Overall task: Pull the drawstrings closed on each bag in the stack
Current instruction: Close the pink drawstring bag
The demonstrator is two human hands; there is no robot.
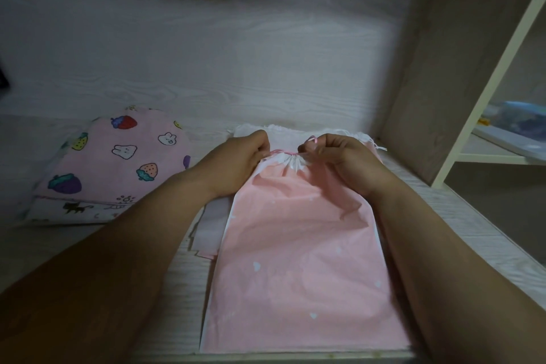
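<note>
A pink drawstring bag with small white marks is lying flat on the wood-grain counter, its mouth pointing to 12 o'clock and bunching into tight gathers. The left hand is gripping the left end of that gathered mouth with curled fingers. The right hand is pinching the pink drawstring at the right end, a loop of cord sticking up above its fingers. The bag is resting on a stack of paler bags, whose edges are showing at its 9 and 12 o'clock. At 9 o'clock of the hands, a pile of fruit-and-bunny printed bags is sitting apart. A white shelf is standing at 3 o'clock.
</note>
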